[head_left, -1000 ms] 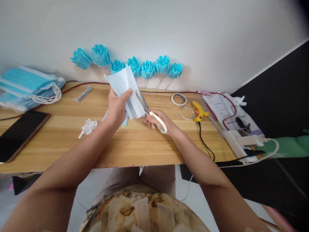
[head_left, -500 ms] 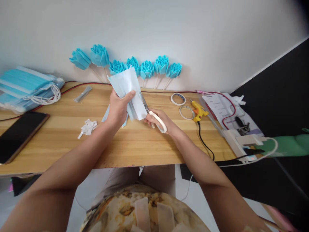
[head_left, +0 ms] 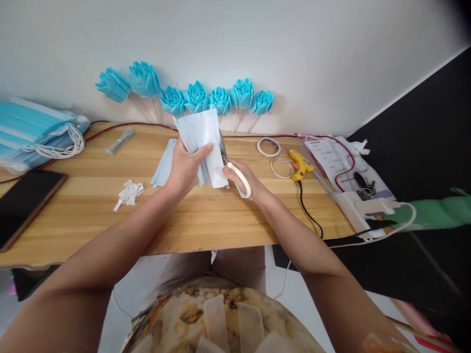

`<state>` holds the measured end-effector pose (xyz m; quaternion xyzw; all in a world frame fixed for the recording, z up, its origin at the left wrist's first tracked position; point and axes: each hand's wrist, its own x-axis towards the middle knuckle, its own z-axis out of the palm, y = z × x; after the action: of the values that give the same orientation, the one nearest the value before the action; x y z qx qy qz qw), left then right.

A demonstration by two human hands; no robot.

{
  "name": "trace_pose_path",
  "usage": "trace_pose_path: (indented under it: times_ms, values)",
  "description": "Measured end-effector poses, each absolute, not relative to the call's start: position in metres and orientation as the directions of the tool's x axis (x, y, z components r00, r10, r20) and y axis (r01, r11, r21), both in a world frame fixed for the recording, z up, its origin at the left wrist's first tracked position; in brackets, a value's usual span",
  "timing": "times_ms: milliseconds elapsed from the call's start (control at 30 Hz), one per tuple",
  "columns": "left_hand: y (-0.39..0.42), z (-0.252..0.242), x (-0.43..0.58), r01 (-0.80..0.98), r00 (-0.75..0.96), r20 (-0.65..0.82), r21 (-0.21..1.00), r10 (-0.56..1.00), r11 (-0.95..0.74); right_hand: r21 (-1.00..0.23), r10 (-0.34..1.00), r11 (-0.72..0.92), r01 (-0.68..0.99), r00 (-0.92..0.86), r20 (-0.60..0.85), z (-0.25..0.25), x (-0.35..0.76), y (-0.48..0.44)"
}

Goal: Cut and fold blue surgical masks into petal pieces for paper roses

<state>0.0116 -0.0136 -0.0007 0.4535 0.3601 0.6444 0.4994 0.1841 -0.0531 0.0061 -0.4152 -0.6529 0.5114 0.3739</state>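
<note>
My left hand (head_left: 188, 165) is closed on a pale blue face mask (head_left: 200, 128), thumb across its front, holding it up above the table. In my right hand (head_left: 241, 177) is a pair of white-handled scissors (head_left: 240, 181). Their dark blades lie along the right edge of the mask; whether they bite into it I cannot tell. Another light blue mask piece (head_left: 164, 164) lies flat on the table just left of my left hand. Behind the held mask, several blue flowers (head_left: 196, 96) on thin sticks lean against the wall.
On the wooden table (head_left: 206, 223) lie a phone (head_left: 31, 203), stacked masks (head_left: 33, 127), white scraps (head_left: 129, 193) and a bag of thin strips (head_left: 120, 141). To the right are tape rolls (head_left: 268, 147), a yellow glue gun (head_left: 301, 164), papers (head_left: 324, 154) and a power strip (head_left: 355, 213).
The held mask and scissors have shifted slightly right in view and the mask has turned more upright. The mask piece on the table shows more now. Both hands keep their hold.
</note>
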Motion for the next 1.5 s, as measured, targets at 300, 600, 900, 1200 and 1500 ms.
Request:
trace_pose_path:
  times_ms: [300,600,900,1200,1500]
  values:
    - [-0.02,0.001,0.018,-0.261,-0.096,0.226,0.934,0.969,-0.243,-0.971,0.944,0.151,0.183,-0.319,0.087,0.006,0.183,-0.052]
    - [-0.022,-0.002,0.02,-0.257,-0.09,0.241,0.932,0.966,-0.257,-0.969,0.946,0.15,0.197,-0.312,0.083,0.008,0.183,-0.052]
    - [-0.023,-0.003,0.022,-0.247,-0.105,0.235,0.935,0.966,-0.254,-0.959,0.939,0.193,0.207,-0.321,0.12,0.006,0.183,-0.053]
    - [-0.023,-0.004,0.023,-0.259,-0.114,0.226,0.933,0.967,-0.249,-0.962,0.947,0.184,0.203,-0.299,0.118,0.005,0.184,-0.054]
    - [-0.023,-0.005,0.022,-0.312,-0.086,0.205,0.924,0.975,-0.222,-0.965,0.955,0.166,0.204,-0.278,0.105,0.004,0.185,-0.052]
